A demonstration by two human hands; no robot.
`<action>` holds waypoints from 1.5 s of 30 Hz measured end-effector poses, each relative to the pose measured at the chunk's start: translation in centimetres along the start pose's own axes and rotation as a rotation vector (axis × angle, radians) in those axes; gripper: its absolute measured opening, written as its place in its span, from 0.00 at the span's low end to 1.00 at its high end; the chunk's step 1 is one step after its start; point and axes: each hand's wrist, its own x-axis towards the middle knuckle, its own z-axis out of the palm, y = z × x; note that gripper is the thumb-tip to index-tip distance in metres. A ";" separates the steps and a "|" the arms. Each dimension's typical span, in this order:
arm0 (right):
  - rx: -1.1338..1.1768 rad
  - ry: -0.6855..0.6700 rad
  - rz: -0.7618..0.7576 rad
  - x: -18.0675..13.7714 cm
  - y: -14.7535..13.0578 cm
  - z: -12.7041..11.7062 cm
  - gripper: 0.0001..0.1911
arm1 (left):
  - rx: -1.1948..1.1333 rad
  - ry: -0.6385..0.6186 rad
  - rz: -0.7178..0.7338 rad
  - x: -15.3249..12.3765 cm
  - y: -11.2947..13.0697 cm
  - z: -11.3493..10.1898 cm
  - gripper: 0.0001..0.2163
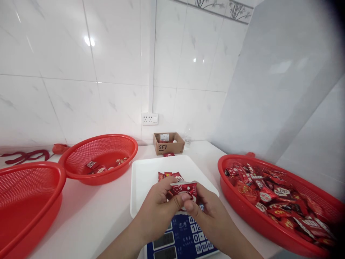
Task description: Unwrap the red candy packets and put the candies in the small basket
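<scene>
- SF cardboard box [174, 148], pretty much mid-frame
- clear bottle [188, 136] just right of it
- wall socket [150, 119] slightly up-left
- bamboo-print tile border [223, 10], top right
- some dark red loopy thing [25, 156], far left

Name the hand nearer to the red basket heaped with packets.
Right. The right hand is beside the heaped red basket, with a gap between them; the left hand is farther off, at the other end of the red packet both hands hold.

Left hand [161, 202], right hand [211, 208] and forearms [126, 235] are bare.
</scene>
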 end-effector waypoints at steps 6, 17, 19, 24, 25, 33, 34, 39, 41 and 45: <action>-0.015 0.002 0.000 -0.1 0.4 -0.2 0.22 | 0.008 -0.005 0.029 -0.1 -0.1 0.2 0.12; 0.047 -0.039 0.013 -0.1 0.2 -0.2 0.22 | 0.000 -0.045 0.027 0.1 0.1 0.0 0.15; 0.025 -0.032 0.014 -0.2 0.3 -0.2 0.22 | 0.012 -0.074 -0.002 0.1 0.2 -0.2 0.17; -0.047 -0.046 0.007 -0.3 0.0 -0.6 0.22 | 0.084 -0.159 -0.036 -0.2 0.1 -0.6 0.20; -0.063 -0.056 0.005 -0.3 0.0 -0.8 0.23 | 0.092 -0.172 -0.040 -0.2 0.1 -0.7 0.20; -0.219 -0.100 -0.018 -0.8 -0.2 -1.4 0.26 | 0.241 -0.375 -0.031 -0.4 0.8 -1.7 0.27; -0.256 -0.103 -0.030 -0.9 -0.2 -1.4 0.27 | 0.293 -0.372 -0.023 -0.4 1.0 -1.8 0.28; -0.389 -0.132 -0.103 -1.0 0.1 -1.0 0.29 | 0.569 -0.160 0.041 -0.1 1.0 -0.9 0.24; -0.378 -0.075 -0.054 -1.0 0.3 -1.0 0.27 | 0.577 -0.086 0.064 0.0 0.7 -0.4 0.21; -0.152 -0.010 0.073 -1.0 0.8 -1.3 0.26 | 0.345 0.071 -0.030 0.0 0.0 0.4 0.19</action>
